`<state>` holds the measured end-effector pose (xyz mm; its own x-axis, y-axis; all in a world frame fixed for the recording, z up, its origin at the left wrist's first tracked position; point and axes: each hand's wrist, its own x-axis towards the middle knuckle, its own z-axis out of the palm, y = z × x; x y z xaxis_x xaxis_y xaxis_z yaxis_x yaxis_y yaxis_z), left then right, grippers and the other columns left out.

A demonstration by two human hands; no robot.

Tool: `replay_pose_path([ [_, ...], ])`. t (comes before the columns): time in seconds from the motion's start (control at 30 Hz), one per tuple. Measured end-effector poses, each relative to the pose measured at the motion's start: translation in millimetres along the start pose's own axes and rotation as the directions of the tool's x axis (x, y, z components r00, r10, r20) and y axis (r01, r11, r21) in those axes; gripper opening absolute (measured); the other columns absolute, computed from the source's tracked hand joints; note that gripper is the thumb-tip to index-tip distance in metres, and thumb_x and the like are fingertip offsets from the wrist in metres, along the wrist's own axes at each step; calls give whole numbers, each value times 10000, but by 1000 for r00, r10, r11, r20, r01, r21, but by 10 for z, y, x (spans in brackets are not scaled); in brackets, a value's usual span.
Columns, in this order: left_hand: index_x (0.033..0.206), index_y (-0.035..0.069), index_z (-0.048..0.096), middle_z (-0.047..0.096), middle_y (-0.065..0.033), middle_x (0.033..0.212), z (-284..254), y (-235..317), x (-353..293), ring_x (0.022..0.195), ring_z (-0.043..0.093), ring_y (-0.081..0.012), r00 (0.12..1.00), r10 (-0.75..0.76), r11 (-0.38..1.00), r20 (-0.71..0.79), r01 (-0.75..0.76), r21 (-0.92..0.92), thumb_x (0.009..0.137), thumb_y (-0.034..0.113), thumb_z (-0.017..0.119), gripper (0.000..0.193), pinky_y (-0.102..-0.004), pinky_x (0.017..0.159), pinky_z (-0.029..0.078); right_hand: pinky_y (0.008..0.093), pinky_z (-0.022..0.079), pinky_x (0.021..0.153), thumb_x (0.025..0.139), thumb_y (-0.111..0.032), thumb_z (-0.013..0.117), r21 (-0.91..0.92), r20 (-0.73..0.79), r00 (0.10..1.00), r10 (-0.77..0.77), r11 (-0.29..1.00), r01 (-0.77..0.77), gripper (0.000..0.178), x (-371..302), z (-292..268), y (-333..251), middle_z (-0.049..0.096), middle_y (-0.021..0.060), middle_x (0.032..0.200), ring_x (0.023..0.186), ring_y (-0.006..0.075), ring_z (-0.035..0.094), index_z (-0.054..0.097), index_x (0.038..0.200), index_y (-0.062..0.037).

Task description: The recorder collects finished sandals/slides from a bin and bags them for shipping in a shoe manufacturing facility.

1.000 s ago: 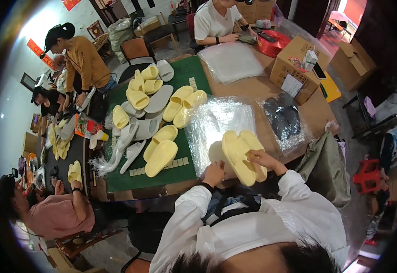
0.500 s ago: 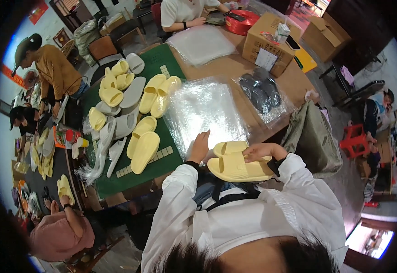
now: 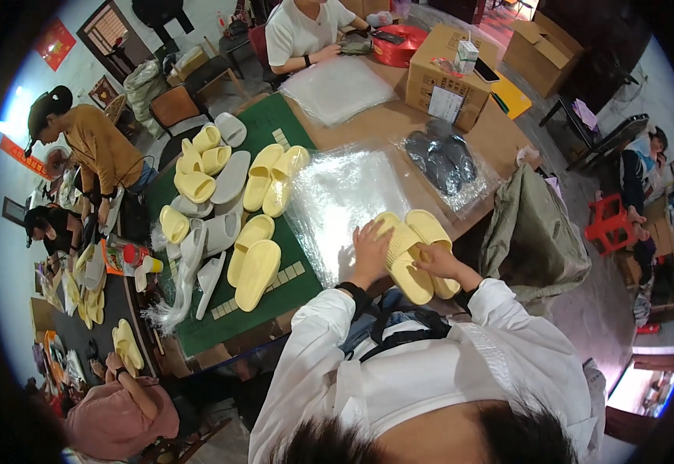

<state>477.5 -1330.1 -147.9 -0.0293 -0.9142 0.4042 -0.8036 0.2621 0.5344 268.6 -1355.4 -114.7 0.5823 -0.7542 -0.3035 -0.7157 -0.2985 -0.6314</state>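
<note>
A pair of pale yellow slide slippers (image 3: 412, 280) is held side by side at the table's near edge, toes pointing away from me. My left hand (image 3: 370, 249) lies against the left slipper, its fingers on the strap side. From the right, my right hand (image 3: 438, 261) grips the pair with fingers tucked at the straps; some fingertips are hidden. Just beyond lies a stack of clear plastic bags (image 3: 344, 201), shiny under the light. More yellow slippers (image 3: 258, 267) and grey slippers (image 3: 231, 178) rest on the green mat (image 3: 290, 298) to the left.
Dark slippers in a clear bag (image 3: 447, 158) lie right of the stack. Behind them stands a cardboard box (image 3: 422, 77) with a phone on top. A second bag stack (image 3: 337, 89) sits farther back. A grey-green sack (image 3: 534, 232) stands at right. Co-workers sit and stand around the tables.
The slippers have turned from lying sideways to pointing away from me, side by side. My left hand has come from the bag stack onto them; my right hand still holds them.
</note>
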Motion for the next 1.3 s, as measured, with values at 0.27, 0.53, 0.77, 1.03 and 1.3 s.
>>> replay_pose_path([
  [0.27, 1005, 256, 643, 413, -34, 1293, -227, 384, -30, 1255, 252, -316, 993, 111, 991, 40, -108, -76, 754, 132, 558, 293, -583, 1009, 42, 448, 317, 770, 731, -274, 609, -303, -433, 869, -239, 947, 110, 421, 258, 264, -127, 558, 144, 783, 805, 310, 523, 510, 1094, -87],
  [0.53, 1348, 187, 291, 307, -210, 1327, -434, 349, -325, 1259, 220, -383, 997, -70, 997, -37, 70, 11, 819, 135, 476, 563, -564, 1008, 103, 488, 303, 822, 699, -201, 605, -220, -611, 754, -242, 967, 131, 334, 585, 337, -186, 518, 196, 963, 992, 358, 434, 566, 996, -54],
  [0.77, 1371, 137, 228, 343, -213, 1322, -406, -5, -439, 1205, 374, -314, 943, -177, 843, 283, 293, -450, 761, -108, 292, 660, -318, 982, 317, 456, 353, 735, 720, -198, 579, -150, -633, 756, -167, 984, 92, 334, 803, 498, -212, 532, 174, 788, 847, 354, 467, 550, 1012, -39],
  [1.03, 1386, 287, 173, 528, -110, 955, -551, 44, -607, 600, 538, -118, 653, -166, 403, 739, 729, -554, 763, -132, 299, 761, -237, 536, 476, 466, 346, 789, 728, -235, 575, -285, -641, 765, -60, 944, -164, 319, 1043, 346, -562, 526, 188, 876, 881, 351, 478, 554, 977, -37],
  [1.3, 1398, 239, 121, 527, -90, 1063, -540, 18, -318, 716, 557, -118, 702, -255, 74, 665, 700, -710, 823, -101, 362, 710, -223, 667, 471, 416, 431, 766, 750, -243, 570, -127, -251, 936, -245, 967, 219, 274, 946, 259, -371, 589, 212, 900, 886, 362, 543, 607, 942, -51],
])
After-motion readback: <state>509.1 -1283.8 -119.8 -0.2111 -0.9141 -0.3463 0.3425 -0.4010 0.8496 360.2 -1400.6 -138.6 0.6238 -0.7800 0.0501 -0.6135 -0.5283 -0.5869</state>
